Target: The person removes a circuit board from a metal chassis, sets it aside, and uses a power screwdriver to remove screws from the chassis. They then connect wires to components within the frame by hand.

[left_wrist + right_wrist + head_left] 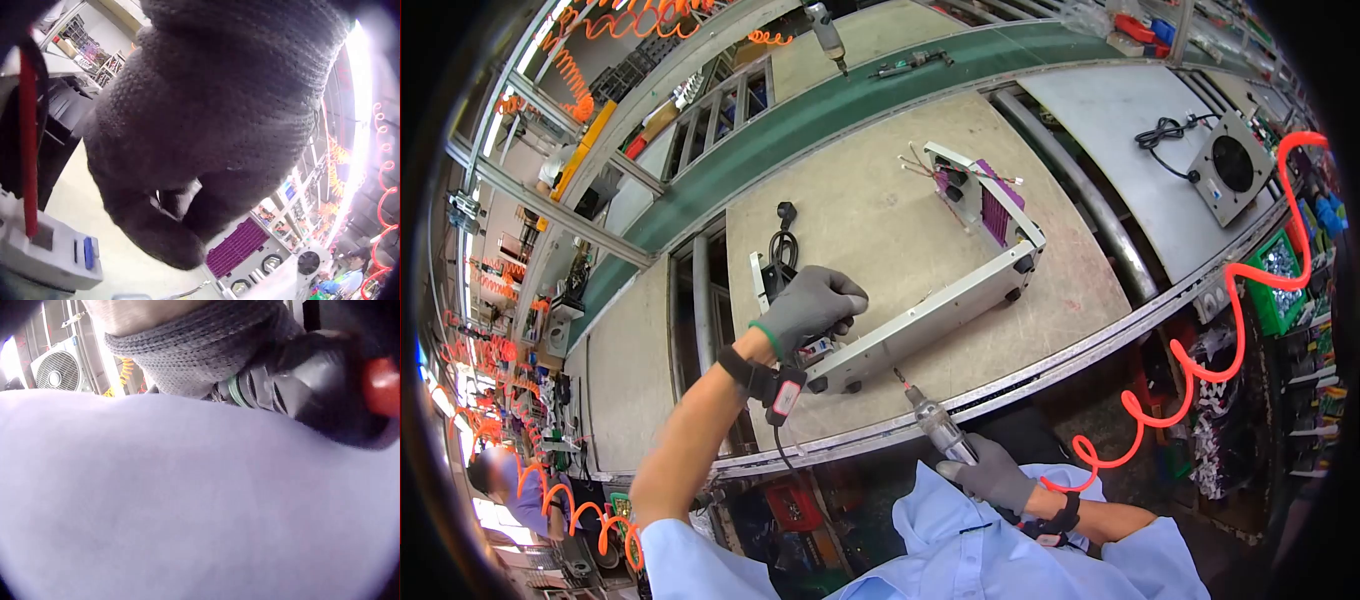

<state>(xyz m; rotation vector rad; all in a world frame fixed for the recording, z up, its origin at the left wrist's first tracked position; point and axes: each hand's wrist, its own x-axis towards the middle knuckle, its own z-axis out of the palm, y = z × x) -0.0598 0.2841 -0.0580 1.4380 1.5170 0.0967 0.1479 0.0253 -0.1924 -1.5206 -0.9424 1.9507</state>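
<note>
In the head view my left hand (pixel 815 300), in a grey glove, is over the left end of a grey metal frame (pixel 930 310). Its fingers curl in toward the thumb, also in the left wrist view, and I cannot tell whether anything small is inside them. Low at the bench's front edge, my gloved right hand (pixel 992 475) grips an air screwdriver (pixel 943 432), its bit pointing up toward the frame's front side. A purple grille part (pixel 997 215) with loose wires is at the frame's far right. A coiled black power cord (pixel 783 245) lies behind my left hand.
A red coiled air hose (pixel 1190 375) loops along the right. On the right-hand board stands a fan panel (pixel 1232 165) with a black cord. Past the board (pixel 880 220) runs a green conveyor belt (pixel 800 128), with another screwdriver (pixel 827 38) hanging above it.
</note>
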